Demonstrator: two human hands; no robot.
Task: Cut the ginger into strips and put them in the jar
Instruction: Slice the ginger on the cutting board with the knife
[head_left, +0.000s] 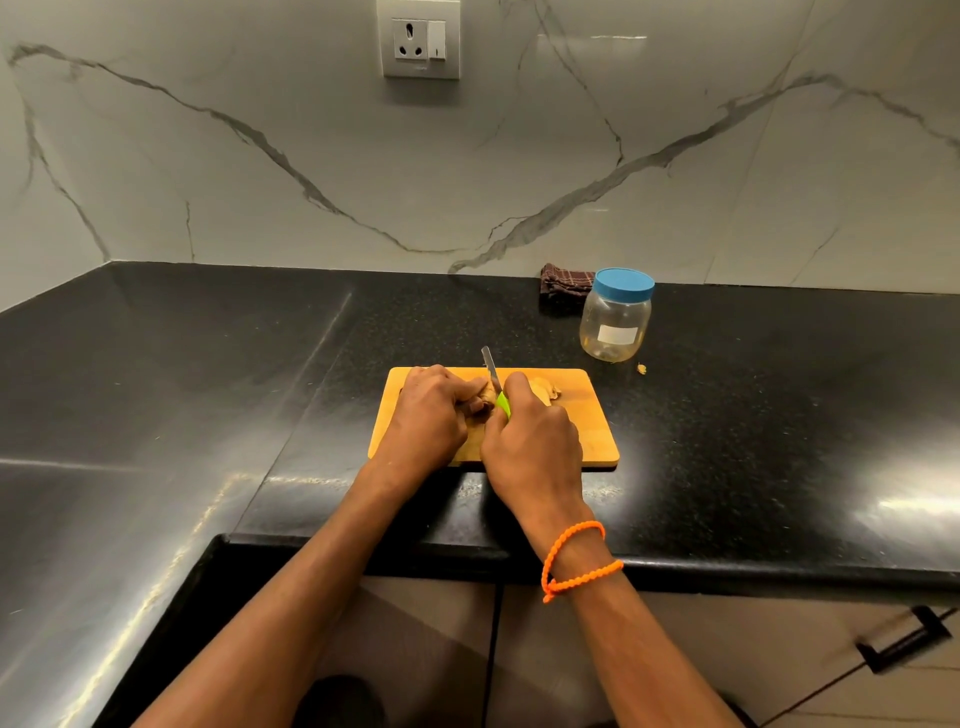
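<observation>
Slicing ginger (482, 399) mid-board (592, 441): left hand (426, 415) pinning it, right hand (532, 441) grasping knife (491, 371). Strips next; jar (615, 325) near back edge, lidded.

We see two bare forearms reaching in from the lower edge of the view, with no sleeves showing anywhere along them. Our left hand (427, 415) wears nothing: no ring, no watch, no band at the wrist. Our right hand (532, 441) is also free of rings, but its wrist carries an orange beaded bracelet (574, 558), a thin string of small round beads wound round twice, one loop sitting higher toward the hand and the other lower on the forearm, the two crossing at the inner side of the wrist. We cannot make out the fingernails.
</observation>
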